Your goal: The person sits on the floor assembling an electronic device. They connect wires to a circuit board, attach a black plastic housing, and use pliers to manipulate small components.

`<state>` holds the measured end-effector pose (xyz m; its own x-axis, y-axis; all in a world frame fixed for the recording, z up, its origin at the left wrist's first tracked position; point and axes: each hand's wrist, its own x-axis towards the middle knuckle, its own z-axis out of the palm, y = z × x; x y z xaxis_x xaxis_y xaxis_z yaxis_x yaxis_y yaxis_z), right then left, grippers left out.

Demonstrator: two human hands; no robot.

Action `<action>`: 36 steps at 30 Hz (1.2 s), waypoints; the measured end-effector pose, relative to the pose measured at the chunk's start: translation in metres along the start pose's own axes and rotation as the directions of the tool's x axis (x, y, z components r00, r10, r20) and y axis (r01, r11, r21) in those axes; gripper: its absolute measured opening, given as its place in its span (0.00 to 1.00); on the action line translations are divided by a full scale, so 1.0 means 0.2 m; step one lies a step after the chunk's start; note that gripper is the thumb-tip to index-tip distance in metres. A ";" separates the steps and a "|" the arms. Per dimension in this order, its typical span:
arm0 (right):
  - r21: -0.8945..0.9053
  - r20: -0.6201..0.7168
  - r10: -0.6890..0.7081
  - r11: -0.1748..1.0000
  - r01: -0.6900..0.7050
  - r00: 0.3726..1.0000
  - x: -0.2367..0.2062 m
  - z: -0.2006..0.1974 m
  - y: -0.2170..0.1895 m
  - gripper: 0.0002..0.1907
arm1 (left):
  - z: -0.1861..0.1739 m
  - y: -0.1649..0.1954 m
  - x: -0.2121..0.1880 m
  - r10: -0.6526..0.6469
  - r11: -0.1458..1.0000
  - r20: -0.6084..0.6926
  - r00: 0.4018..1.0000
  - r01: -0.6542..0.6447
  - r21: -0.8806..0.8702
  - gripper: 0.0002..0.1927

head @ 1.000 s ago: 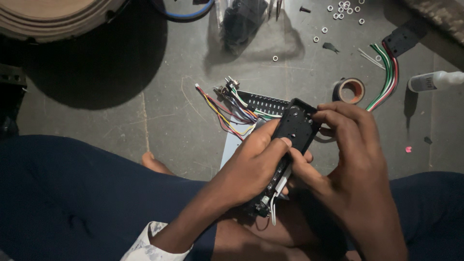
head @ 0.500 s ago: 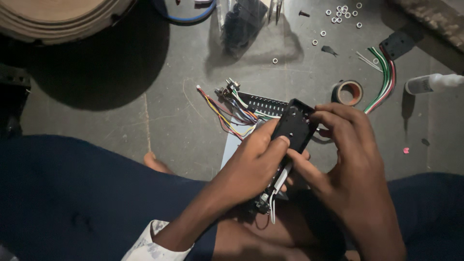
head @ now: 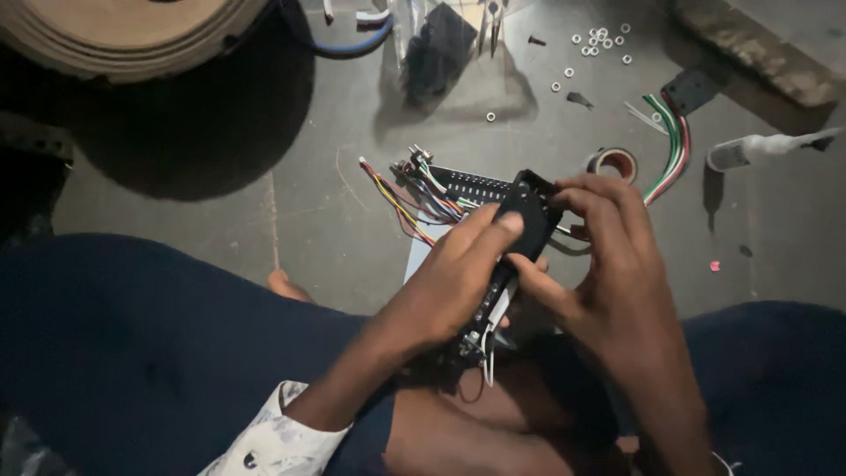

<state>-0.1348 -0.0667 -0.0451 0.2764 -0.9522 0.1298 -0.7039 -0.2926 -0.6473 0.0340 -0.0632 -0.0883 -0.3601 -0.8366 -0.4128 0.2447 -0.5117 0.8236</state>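
two hands [head: 529,273] hold one black module [head: 520,225].

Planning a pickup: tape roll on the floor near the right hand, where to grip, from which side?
The tape roll lies flat, hole up. Probably best from above: one finger in the core, one outside, on its far rim. The right hand and striped wire bundle crowd its near side and right side.

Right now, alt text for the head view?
Both hands, left hand and right hand, hold a black electronic module over the person's lap. On the grey floor beyond lie a black strip with coloured wires, a tape roll and scattered small nuts.
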 end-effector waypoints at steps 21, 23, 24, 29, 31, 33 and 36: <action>-0.087 -0.105 -0.099 0.992 0.090 0.990 -0.50 -0.28 -0.48 0.31 | -0.45 0.26 -0.55 0.235 0.579 -0.780 0.581 0.560 0.592 0.23; -0.104 -0.105 -0.126 0.988 0.115 0.987 -0.51 -0.27 -0.50 0.31 | -0.45 0.26 -0.56 0.300 0.531 -0.799 0.521 0.604 0.594 0.23; -0.115 -0.107 -0.134 0.986 0.122 0.985 -0.51 -0.27 -0.50 0.31 | -0.43 0.26 -0.57 0.370 0.489 -0.787 0.493 0.617 0.616 0.23; -0.025 -0.070 -0.094 0.995 0.092 0.993 -0.47 -0.21 -0.50 0.30 | -0.33 0.29 -0.66 0.684 0.367 -0.510 0.522 0.359 0.858 0.17; 0.012 -0.051 -0.079 0.997 0.080 0.996 -0.44 -0.16 -0.49 0.30 | -0.29 0.29 -0.65 0.474 0.659 -0.460 0.751 0.045 0.751 0.15; 0.021 -0.041 -0.070 0.997 0.070 0.997 -0.39 -0.09 -0.50 0.31 | -0.26 0.28 -0.61 0.330 0.880 -0.139 0.934 -0.251 0.403 0.16; 0.004 -0.047 -0.136 0.991 0.136 0.990 -0.29 0.03 -0.53 0.31 | -0.30 0.26 -0.61 0.236 0.848 -0.176 0.956 -0.114 0.518 0.15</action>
<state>-0.0727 0.0209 0.0121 0.3382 -0.9067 0.2519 -0.6568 -0.4192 -0.6268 0.1436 -0.0001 -0.0182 -0.1285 -0.9546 -0.2689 -0.2184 -0.2372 0.9466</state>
